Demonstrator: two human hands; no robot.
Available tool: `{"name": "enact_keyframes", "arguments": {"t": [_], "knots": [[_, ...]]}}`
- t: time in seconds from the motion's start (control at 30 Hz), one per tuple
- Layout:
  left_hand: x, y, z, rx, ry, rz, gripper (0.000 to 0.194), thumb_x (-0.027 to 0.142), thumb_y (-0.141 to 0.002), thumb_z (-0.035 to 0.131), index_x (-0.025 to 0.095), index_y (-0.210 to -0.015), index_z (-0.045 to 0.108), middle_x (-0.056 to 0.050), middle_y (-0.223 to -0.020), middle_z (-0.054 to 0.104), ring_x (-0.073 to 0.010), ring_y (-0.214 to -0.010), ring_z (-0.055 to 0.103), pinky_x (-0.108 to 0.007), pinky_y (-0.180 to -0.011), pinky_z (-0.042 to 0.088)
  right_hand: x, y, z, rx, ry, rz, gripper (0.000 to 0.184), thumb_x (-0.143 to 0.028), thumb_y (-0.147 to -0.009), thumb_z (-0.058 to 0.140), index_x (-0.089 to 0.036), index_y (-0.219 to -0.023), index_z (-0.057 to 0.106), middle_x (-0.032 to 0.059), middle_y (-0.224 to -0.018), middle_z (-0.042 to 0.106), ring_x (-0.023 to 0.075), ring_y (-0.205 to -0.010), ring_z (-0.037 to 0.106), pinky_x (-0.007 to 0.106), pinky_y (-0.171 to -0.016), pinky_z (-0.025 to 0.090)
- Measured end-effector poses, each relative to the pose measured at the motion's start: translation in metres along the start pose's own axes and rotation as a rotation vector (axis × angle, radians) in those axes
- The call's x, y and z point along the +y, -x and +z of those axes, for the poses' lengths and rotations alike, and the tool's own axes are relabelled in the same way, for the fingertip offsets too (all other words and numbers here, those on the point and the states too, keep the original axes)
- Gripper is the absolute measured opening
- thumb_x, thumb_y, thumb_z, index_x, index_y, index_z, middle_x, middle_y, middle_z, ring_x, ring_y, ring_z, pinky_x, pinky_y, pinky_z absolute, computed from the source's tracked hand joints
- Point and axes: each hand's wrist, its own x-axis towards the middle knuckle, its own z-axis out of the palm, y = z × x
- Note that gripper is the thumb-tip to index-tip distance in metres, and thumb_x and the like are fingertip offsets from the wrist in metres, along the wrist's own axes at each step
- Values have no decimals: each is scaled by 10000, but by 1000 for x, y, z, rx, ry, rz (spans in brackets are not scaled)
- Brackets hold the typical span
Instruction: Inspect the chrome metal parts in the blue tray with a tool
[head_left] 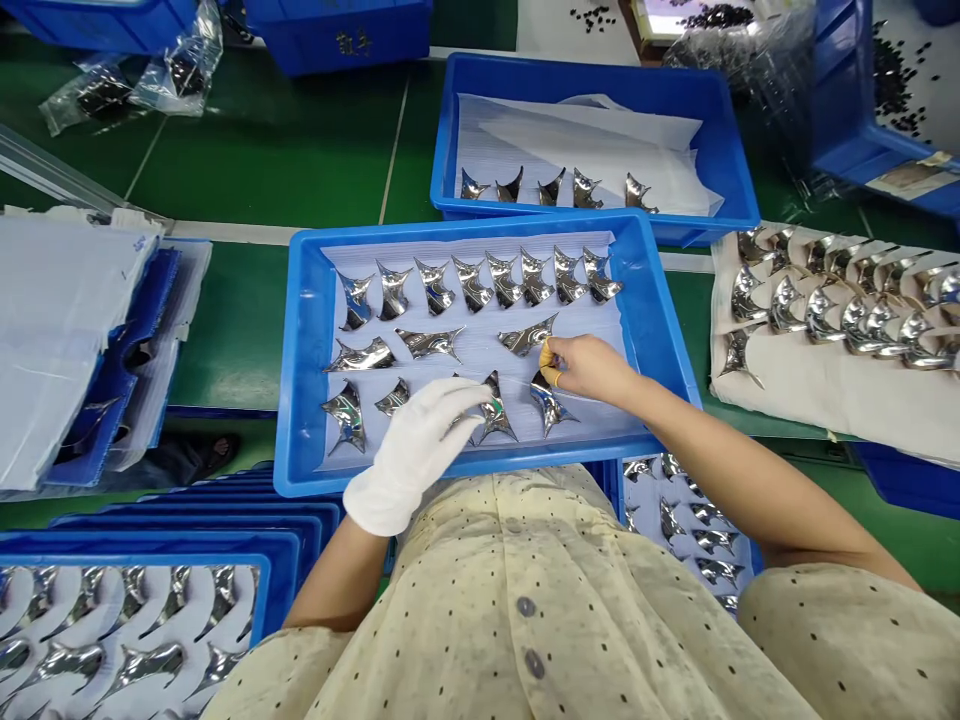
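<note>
As they lie, mirror-bright metal pieces (430, 343) — sharp-pointed

shiny metal pcs (431, 343), matt cloth glove (415, 455), glossy plastic tray (465, 232)

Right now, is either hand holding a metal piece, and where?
Cannot tell: the gloved left hand touches a metal piece; the right hand sits beside another piece.
</note>
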Motion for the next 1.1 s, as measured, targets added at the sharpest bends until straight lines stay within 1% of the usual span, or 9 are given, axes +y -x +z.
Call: {"name": "enact_keyframes", "arguments": {"t": [0.1, 0.23, 0.4, 0.57, 0.7, 0.8, 0.9, 1.0, 1.1], "knots": [[6, -12, 20, -79, 15, -8, 405, 168, -981, 548, 242, -1361, 667, -103, -1347, 716, -242, -1145, 709, -436, -1039, 571, -3, 3, -21, 118, -324, -40, 50, -146, -750, 656, -194, -759, 645, 1, -739, 697, 159, -673, 592, 277, -669, 420], [16, -26, 24, -99, 445, -363, 464, 364, -992, 545, 190, -1419, 592, -99, -1089, 767, -158, -735, 663, -316, -719, 587, -18, 4, -32, 150, -872, -248, 116, -254, -733, 741, -192, -751, 645, 3, -784, 691, 132, -685, 578, 283, -686, 474], [30, -33, 15, -280, 1006, -609, 464, 546, -801, 753, 151, -1039, 696, -18, -722, 678, -74, -480, 441, -215, -437, 330, -35, -4, -20, 123, -1246, -380, 317, -431, -726, 878, -188, -877, 740, 18, -862, 693, 112, -686, 562, 272, -646, 469], [37, -29, 18, 100, 758, -619, 254, 418, -796, 802, 186, -892, 765, 55, -544, 526, -78, -446, 389, -248, -462, 327, -39, 4, -10, 167, -1346, -241, 419, -486, -829, 819, -203, -1128, 740, 33, -969, 727, 70, -580, 423, 235, -521, 342], [37, -24, 19, 382, 610, -492, 169, 392, -857, 788, 224, -867, 773, 46, -575, 520, -104, -470, 447, -281, -478, 372, -41, 22, 6, 42, -1305, -236, 371, -508, -823, 830, -202, -1020, 758, -65, -616, 556, 66, -484, 280, 238, -477, 270], [39, -23, 17, 357, 621, -497, 225, 398, -897, 762, 249, -1065, 779, 67, -541, 496, -109, -436, 449, -287, -482, 420, -48, 27, 22, 61, -1379, -238, 392, -538, -741, 891, -212, -913, 759, -49, -602, 566, 102, -534, 441, 256, -533, 391], [42, -24, 13, 279, 592, -461, 520, 399, -878, 789, 269, -1368, 676, 33, -676, 637, -154, -558, 594, -321, -588, 552, -55, 24, 32, 42, -1508, -224, 432, -571, -713, 904, -198, -844, 729, 17, -768, 697, 134, -663, 587, 273, -616, 475], [45, -26, 11, 270, 517, -379, 709, 386, -838, 833, 268, -1489, 577, -60, -1069, 757, -253, -932, 723, -425, -861, 631, -62, 20, 36, -78, -1562, -207, 471, -590, -712, 903, -184, -823, 691, -9, -712, 647, 96, -579, 513, 231, -533, 396], [46, -27, 10, 238, 519, -370, 682, 362, -865, 811, 272, -1494, 564, -64, -1126, 760, -291, -1056, 718, -471, -938, 626, -67, 16, 38, -187, -1592, -190, 507, -595, -688, 917, -180, -816, 657, -50, -627, 552, 69, -504, 395, 213, -476, 296]]}}
